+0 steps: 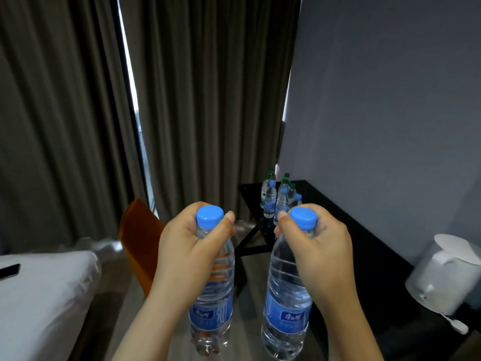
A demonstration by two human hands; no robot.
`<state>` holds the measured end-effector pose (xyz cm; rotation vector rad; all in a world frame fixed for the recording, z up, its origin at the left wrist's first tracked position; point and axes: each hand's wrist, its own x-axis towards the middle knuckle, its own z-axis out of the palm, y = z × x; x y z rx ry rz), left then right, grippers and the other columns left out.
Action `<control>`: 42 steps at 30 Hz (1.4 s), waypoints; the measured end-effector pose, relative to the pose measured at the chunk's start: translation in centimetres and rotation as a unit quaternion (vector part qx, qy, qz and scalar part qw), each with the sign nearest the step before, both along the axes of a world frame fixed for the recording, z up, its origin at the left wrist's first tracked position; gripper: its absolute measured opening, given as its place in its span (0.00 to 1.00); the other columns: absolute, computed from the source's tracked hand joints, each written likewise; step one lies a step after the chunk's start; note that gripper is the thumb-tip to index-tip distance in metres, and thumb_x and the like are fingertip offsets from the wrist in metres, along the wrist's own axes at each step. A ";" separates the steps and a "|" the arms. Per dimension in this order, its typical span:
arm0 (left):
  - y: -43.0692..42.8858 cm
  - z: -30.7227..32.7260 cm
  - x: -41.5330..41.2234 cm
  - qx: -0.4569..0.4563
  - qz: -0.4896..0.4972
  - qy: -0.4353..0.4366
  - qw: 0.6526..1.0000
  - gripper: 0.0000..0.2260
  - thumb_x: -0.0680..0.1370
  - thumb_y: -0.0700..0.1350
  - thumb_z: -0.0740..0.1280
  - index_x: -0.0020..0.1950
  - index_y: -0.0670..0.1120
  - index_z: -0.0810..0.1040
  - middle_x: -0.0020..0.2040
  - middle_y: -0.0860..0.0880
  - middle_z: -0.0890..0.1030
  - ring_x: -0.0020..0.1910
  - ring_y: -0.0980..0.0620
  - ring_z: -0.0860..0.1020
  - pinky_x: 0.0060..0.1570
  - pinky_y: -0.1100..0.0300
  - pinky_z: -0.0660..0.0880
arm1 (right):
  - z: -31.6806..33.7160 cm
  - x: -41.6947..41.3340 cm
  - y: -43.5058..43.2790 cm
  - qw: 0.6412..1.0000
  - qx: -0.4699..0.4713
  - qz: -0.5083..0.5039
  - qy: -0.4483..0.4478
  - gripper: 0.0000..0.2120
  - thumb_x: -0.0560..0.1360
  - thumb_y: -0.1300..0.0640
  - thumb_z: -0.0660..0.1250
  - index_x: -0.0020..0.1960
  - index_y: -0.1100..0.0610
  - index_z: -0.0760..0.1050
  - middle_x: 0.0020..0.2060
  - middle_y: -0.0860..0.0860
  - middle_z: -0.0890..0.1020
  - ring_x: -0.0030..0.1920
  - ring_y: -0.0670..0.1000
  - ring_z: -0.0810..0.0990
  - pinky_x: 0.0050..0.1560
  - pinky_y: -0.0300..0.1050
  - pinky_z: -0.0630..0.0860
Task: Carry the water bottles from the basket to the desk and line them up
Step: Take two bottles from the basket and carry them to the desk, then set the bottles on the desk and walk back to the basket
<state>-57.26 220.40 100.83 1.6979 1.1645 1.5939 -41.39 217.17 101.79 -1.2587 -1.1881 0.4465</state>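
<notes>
Centrally, the left bottle [213, 293] is gripped at its neck by the left hand [186, 247], the right bottle [284, 298] by the right hand [321, 247]; both necks are hidden. Desk bottles [279, 200], mid-right, overlap and blur.

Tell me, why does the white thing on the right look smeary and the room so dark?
Head view: the white appliance is motion-blurred near the frame's edge; only a thin curtain gap lets daylight in, so the room is dim; the water bottle in the left hand looks sharper.
</notes>
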 end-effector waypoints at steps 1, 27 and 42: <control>1.5 -0.1 0.5 0.001 0.000 0.003 1.000 0.14 0.72 0.54 0.68 0.38 0.44 0.78 0.34 0.44 0.80 0.34 0.48 0.79 0.35 0.57 0.76 | 0.0 0.4 1.5 1.000 -0.001 -0.001 0.001 0.09 0.73 0.55 0.69 0.37 0.59 0.77 0.31 0.53 0.80 0.28 0.43 0.76 0.28 0.30 0.72; 40.0 -6.1 7.2 -0.079 -0.214 0.000 0.974 0.08 0.75 0.44 0.68 0.41 0.41 0.75 0.34 0.40 0.77 0.31 0.46 0.77 0.30 0.58 0.74 | -5.8 6.2 32.8 0.977 -0.060 -0.207 -0.013 0.08 0.74 0.54 0.69 0.40 0.58 0.76 0.35 0.56 0.82 0.37 0.52 0.79 0.34 0.34 0.74; 51.8 -11.6 16.9 -0.158 -0.319 0.021 0.934 0.10 0.76 0.45 0.68 0.42 0.39 0.73 0.31 0.42 0.74 0.28 0.48 0.73 0.30 0.59 0.74 | -10.3 14.7 42.6 0.959 -0.120 -0.252 0.036 0.07 0.74 0.54 0.70 0.40 0.56 0.76 0.37 0.56 0.82 0.37 0.54 0.80 0.32 0.36 0.74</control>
